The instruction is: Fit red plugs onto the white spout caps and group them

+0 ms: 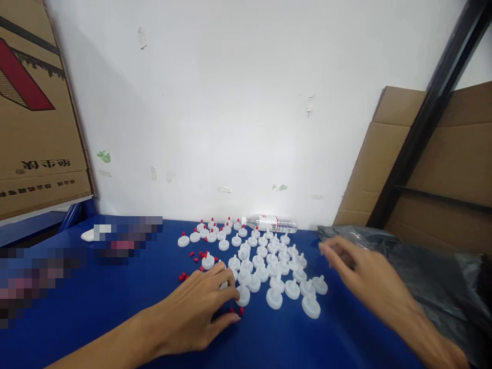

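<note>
My left hand point(200, 302) reaches over the blue table with thumb and fingers apart. Its fingertips come close to a white plastic cap point(242, 296) with a nozzle. Small red tips point(242, 310) lie right by the thumb. To the right of the caps, my right hand point(357, 271) hovers, slightly blurred, thumb and index finger brought together; anything between them is too small to make out. Several bare white caps point(274, 299) spread over the table's middle. Farther back, white caps topped with red tips point(183, 239) stand in a group.
Loose red tips point(183, 277) are scattered left of the caps. A clear plastic bottle point(269, 223) lies on its side by the wall. Dark plastic sheeting point(423, 287) covers the right side, beside cardboard point(378, 154). A large carton point(38, 118) stands left; a white object point(88, 235) lies nearby.
</note>
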`<state>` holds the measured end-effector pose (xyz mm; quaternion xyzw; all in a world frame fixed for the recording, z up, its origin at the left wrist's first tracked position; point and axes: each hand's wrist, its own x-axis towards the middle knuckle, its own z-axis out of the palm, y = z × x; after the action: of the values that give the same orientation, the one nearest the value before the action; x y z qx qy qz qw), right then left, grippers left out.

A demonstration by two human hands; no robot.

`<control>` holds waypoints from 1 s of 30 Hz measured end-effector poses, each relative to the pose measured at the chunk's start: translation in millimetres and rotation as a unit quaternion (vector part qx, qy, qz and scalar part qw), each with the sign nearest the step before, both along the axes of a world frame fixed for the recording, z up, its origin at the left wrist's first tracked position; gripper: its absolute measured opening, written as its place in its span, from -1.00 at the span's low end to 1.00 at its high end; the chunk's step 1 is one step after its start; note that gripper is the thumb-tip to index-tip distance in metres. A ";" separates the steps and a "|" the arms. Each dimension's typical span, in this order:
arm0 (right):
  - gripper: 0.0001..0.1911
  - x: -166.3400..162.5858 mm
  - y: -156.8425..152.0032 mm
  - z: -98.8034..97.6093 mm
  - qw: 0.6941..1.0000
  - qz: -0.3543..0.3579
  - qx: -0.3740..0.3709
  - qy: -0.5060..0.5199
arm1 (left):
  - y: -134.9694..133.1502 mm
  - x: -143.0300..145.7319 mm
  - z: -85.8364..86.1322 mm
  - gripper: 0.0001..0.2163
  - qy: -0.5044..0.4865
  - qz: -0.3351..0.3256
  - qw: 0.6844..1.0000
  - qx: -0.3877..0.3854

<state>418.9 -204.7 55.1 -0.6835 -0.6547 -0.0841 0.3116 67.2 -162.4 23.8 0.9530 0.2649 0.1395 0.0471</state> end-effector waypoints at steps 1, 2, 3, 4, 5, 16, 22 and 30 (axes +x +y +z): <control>-0.61 -5.4 -14.5 -12.4 1.000 0.011 -0.011 0.023 | -2.1 0.4 -1.9 -0.86 0.004 -0.004 1.000 -0.004; -0.62 -9.8 -27.1 -26.1 0.999 0.019 -0.026 0.040 | -3.0 0.1 -3.3 -0.86 0.006 -0.008 1.000 -0.006; -0.64 -13.3 -37.3 -39.7 0.997 0.025 -0.046 0.052 | -2.9 -0.3 -4.2 -0.87 0.007 -0.013 1.000 -0.007; -0.65 -16.0 -44.9 -52.4 0.997 0.020 -0.056 0.057 | -2.1 -0.6 -4.7 -0.88 0.010 -0.016 1.000 -0.006; -0.65 -18.4 -49.9 -63.0 0.996 0.016 -0.060 0.056 | -0.9 -0.8 -5.0 -0.91 0.015 -0.020 1.000 -0.005; -0.63 -29.5 -47.1 -83.8 0.998 0.032 -0.035 0.045 | 6.3 -0.8 -3.0 -0.91 -0.044 -0.020 0.998 0.028; -0.62 -47.5 -44.4 -58.4 0.995 0.061 0.035 0.073 | 7.5 0.8 -8.5 -0.92 -0.198 -0.041 0.977 0.072; -0.73 -117.0 -29.6 -7.8 0.975 0.217 0.046 0.005 | 9.5 2.1 -1.8 -0.97 -0.311 -0.044 0.947 0.069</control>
<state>301.9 -234.2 47.3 -0.5103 -0.7814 -0.0415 0.3568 69.3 -152.9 22.0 0.8738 0.1851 0.4447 0.0674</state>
